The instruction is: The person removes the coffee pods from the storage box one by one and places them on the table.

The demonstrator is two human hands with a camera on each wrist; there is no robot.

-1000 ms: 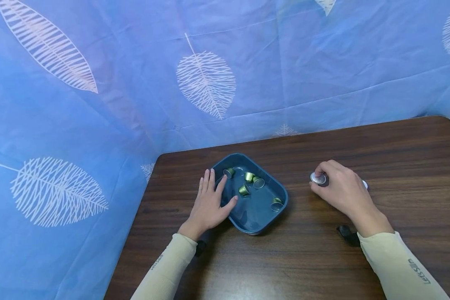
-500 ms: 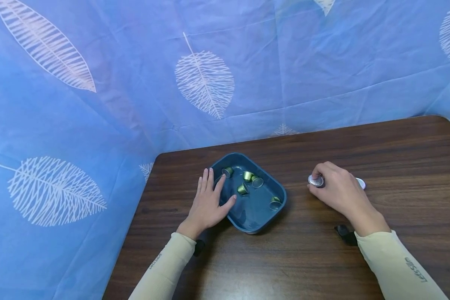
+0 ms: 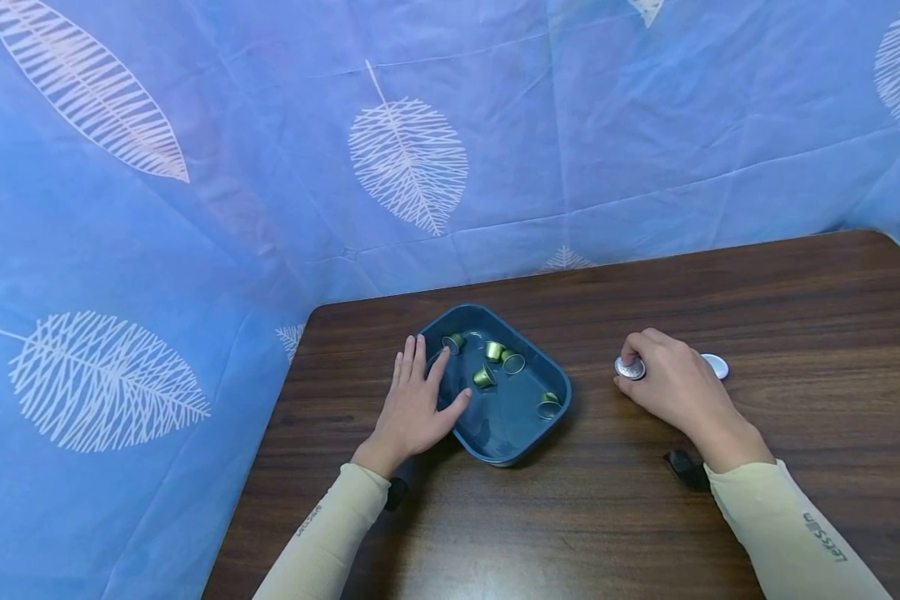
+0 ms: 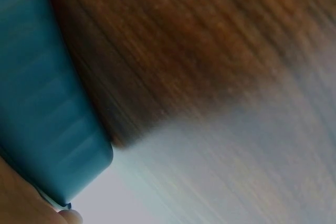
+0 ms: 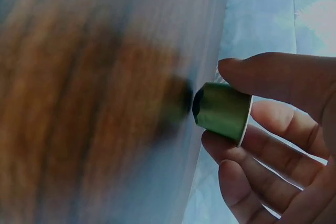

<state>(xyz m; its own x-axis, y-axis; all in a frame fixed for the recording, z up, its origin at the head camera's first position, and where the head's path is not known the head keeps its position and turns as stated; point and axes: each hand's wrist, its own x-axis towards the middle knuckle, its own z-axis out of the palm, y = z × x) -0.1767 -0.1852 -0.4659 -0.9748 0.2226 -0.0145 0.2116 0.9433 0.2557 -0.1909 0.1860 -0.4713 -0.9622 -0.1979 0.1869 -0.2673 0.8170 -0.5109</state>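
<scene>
My right hand (image 3: 678, 379) pinches a green coffee capsule (image 5: 223, 113) between thumb and fingers. In the head view its silvery lid faces up. The right wrist view shows its narrow end right at the table surface, close to its reflection; whether it touches I cannot tell. A dark blue tray (image 3: 487, 442) stands left of the middle, holding several green capsules (image 3: 484, 377) lying on their sides or tipped. My left hand (image 3: 412, 408) rests on the tray's left rim, fingers straight and spread. In the left wrist view the tray's outer wall (image 4: 47, 103) shows.
Just beyond my right hand a white round disc (image 3: 716, 365) lies on the brown wooden table (image 3: 570, 533). A blue cloth (image 3: 270, 167) with white leaf prints hangs behind the table and at its left.
My right hand has lowered slightly toward me with the capsule, and more of the white disc shows beside it. The left hand stays on the tray.
</scene>
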